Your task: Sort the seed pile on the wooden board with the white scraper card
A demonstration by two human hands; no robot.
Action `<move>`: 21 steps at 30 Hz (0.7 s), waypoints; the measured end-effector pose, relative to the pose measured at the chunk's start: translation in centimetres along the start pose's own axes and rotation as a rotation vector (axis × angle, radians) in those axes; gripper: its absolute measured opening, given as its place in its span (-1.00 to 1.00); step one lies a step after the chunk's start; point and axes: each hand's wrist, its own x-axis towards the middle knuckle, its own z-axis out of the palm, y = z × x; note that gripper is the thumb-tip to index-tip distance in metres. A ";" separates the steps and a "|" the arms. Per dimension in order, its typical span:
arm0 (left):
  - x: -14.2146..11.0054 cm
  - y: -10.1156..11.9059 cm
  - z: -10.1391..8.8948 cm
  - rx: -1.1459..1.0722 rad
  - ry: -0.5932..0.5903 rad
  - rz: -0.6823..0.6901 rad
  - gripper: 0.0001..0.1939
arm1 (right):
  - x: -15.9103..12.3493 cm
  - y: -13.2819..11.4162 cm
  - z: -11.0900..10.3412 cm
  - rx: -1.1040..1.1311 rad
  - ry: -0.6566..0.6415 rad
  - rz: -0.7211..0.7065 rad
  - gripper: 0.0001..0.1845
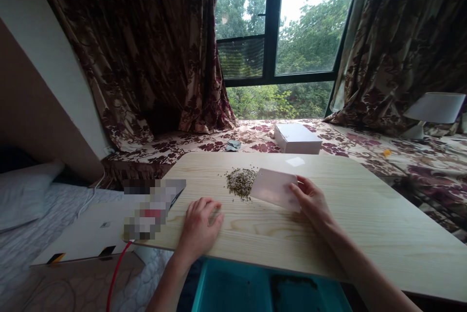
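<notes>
A pale translucent plastic scraper point(274, 188) is pinched at its right end between the thumb and fingers of my right hand point(310, 199). Its left edge reaches the right side of a loose heap of small greenish and white grains point(239, 182) on the light wooden table point(368, 215). I cannot tell which kind of grain it is. My left hand point(202, 224) rests on the tabletop below and left of the heap, fingers loosely bent, thumb apart, with nothing in it.
A teal divided tray point(233, 285) lies below the table's near edge. Left of my left hand is a blurred-out item point(153, 215) by a white box point(91, 229) and a red cable point(116, 278). Another white box point(297, 138) and a lamp point(434, 108) stand beyond the table.
</notes>
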 end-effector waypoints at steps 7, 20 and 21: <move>0.0 -0.1 0.0 0.001 -0.005 0.000 -0.80 | 0.0 0.1 0.2 -0.012 -0.029 -0.014 -0.42; 0.0 -0.1 0.0 0.008 -0.009 -0.010 -0.79 | -0.1 -0.1 0.1 0.015 -0.003 0.020 -0.46; 0.0 0.0 0.0 0.007 -0.006 -0.007 -0.79 | -0.1 -0.1 0.1 0.015 -0.008 0.016 -0.47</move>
